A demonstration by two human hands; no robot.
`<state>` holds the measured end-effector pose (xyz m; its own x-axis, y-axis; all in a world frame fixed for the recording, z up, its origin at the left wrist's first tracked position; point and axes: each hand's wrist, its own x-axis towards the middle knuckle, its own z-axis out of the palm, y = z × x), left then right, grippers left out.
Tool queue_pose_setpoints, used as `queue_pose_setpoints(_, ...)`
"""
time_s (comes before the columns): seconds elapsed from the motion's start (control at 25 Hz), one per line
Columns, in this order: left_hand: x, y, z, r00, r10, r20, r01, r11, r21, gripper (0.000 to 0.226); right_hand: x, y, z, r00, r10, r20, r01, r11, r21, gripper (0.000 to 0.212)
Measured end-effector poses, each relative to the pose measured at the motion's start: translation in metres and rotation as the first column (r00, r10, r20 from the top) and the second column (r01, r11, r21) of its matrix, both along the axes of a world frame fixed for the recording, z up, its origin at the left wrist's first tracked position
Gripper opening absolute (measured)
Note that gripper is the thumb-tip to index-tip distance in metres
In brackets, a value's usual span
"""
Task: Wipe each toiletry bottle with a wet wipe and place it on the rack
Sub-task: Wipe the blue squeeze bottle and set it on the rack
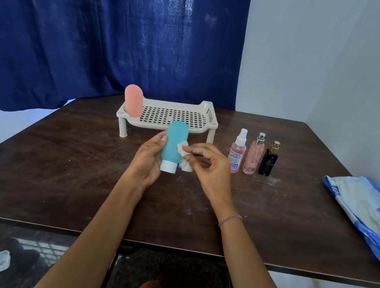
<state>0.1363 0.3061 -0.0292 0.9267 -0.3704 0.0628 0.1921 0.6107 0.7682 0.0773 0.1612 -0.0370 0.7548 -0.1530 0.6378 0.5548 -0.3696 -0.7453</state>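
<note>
Pink bottle (pixel 132 104) stands on rack (pixel 202 123). Left hand (pixel 146 161) grips teal bottle (pixel 174 145) cap-down above table (pixel 54 158); right hand (pixel 208 166) pinches wet wipe (pixel 183 154) against it. Three spray bottles (pixel 253 155) wait, apparently unwiped.

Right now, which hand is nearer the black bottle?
Right. The right hand, pinching the wipe against the teal bottle, sits just left of the black bottle. The left hand holds the teal bottle farther left.
</note>
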Motion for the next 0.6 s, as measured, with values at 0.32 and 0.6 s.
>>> queue_pose_setpoints(0.32, -0.001, 0.003, 0.005, 0.996, 0.043, -0.076, -0.047, 0.997, -0.062, 0.025, -0.002, 0.004, -0.001, 0.992, 0.087, 0.089, -0.064, 0.97, -0.236, 0.019)
queue_pose_setpoints(0.6, -0.01, -0.005, 0.004, 0.99, -0.141, -0.03, 0.143, 0.987, 0.072, 0.026, -0.003, -0.001, 0.006, 0.983, -0.152, 0.107, 0.137, 0.981, 0.136, 0.018)
